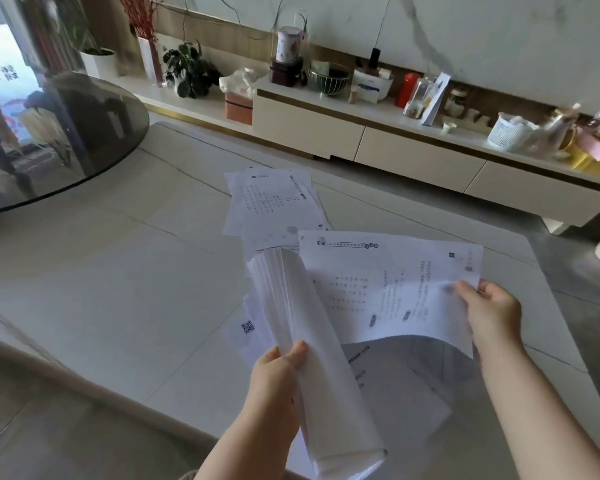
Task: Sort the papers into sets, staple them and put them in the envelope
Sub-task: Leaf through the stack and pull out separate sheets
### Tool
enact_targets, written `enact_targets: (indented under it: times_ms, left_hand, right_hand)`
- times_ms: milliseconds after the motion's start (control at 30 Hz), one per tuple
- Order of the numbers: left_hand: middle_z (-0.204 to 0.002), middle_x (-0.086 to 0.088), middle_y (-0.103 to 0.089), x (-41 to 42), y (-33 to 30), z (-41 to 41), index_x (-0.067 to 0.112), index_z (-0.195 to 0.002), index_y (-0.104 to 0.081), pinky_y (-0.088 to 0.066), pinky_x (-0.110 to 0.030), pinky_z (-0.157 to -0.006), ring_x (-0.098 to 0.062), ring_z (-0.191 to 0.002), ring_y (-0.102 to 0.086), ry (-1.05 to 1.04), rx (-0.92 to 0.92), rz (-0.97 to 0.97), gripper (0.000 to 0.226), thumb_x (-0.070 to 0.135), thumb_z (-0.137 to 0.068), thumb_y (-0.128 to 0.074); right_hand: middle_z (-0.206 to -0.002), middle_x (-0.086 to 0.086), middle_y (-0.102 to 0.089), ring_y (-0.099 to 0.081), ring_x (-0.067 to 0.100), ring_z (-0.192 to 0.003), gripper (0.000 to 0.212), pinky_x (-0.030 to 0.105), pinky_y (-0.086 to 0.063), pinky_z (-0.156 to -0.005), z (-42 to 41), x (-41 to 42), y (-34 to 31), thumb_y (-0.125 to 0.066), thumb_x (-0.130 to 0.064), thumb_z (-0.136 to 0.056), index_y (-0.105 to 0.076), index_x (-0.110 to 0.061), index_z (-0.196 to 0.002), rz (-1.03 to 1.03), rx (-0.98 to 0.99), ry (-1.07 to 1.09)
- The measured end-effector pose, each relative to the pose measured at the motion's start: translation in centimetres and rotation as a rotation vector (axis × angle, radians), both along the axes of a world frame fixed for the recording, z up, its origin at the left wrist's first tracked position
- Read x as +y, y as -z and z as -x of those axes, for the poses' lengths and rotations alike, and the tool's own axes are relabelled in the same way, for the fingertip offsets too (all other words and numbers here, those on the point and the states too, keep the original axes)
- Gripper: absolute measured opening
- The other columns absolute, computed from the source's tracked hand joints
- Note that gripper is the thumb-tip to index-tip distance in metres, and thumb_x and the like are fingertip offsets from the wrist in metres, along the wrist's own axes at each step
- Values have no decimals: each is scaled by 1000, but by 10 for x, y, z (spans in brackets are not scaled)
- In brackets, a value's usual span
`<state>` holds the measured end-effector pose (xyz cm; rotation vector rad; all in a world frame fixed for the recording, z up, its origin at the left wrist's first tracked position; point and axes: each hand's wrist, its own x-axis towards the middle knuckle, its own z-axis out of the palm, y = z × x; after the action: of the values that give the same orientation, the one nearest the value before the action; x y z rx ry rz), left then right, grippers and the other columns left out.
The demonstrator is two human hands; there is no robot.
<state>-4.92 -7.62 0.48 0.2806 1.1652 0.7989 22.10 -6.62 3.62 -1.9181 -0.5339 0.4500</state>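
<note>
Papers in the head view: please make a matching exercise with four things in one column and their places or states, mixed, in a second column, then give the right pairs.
Things:
1. curled stack of papers
2. single printed sheet
3. spread sheets
4. sheet with a QR code

Places or states:
A. lying on the white table, farther from the person
B. gripped by the left hand
C. lying on the table, partly under the curled stack
D. pinched at its edge by the right hand

Pairs: 1-B, 2-D, 3-A, 4-C

Curled paper stack point(312, 358), scattered sheets point(271, 199).
</note>
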Motion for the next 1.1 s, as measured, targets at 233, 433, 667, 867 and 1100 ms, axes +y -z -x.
enact_targets:
  times_ms: [233, 433, 667, 867, 1100]
  left_hand:
    - [-79, -18, -70, -1, -3, 0, 1, -92, -63, -53, -38, -68, -30, -70, -65, -13, -31, 1, 7, 4, -93, -57]
    - [-87, -19, -70, 1, -6, 4, 2, -98, -62, -54, -42, -77, -30, -74, -65, 2, -63, 31, 8, 5, -93, -58]
    - [-86, -18, -68, 14, -2, 14, 3, -94, -60, -53, -40, -75, -29, -72, -64, -8, -129, 71, 4, 5, -94, -57]
    - [-76, -15, -72, 15, 3, 12, 5, -91, -62, -54, -41, -73, -28, -66, -67, -15, -202, 111, 5, 4, -93, -57]
    - [-110, -17, -68, 11, 10, 7, 6, -129, -51, -54, -45, -83, -31, -88, -67, -21, -257, 194, 39, 9, -91, -62]
  right_hand:
    - [-97, 8, -66, -63, 26, -85, 11, 35, -52, -77, 3, 32, -26, -64, -17, -88, -65, -12, -98, -101, 101, 114]
    - [-100, 12, -61, -61, 27, -89, 17, 32, -50, -67, 33, 71, -12, -56, -10, -92, -61, -5, -107, -145, 184, 116]
    - [-94, 13, -57, -57, 25, -73, 23, 39, -52, -73, 86, 119, 10, -40, 13, -91, -55, -4, -94, -233, 650, -41]
    - [-80, 11, -55, -54, 22, -63, 24, 24, -52, -41, 110, 168, 31, -42, 14, -89, -58, 0, -99, -95, 691, -121]
    - [-103, 16, -60, -59, 30, -105, 36, 39, -48, -98, 116, 195, 62, -43, 3, -94, -48, 1, -129, 47, 648, -69]
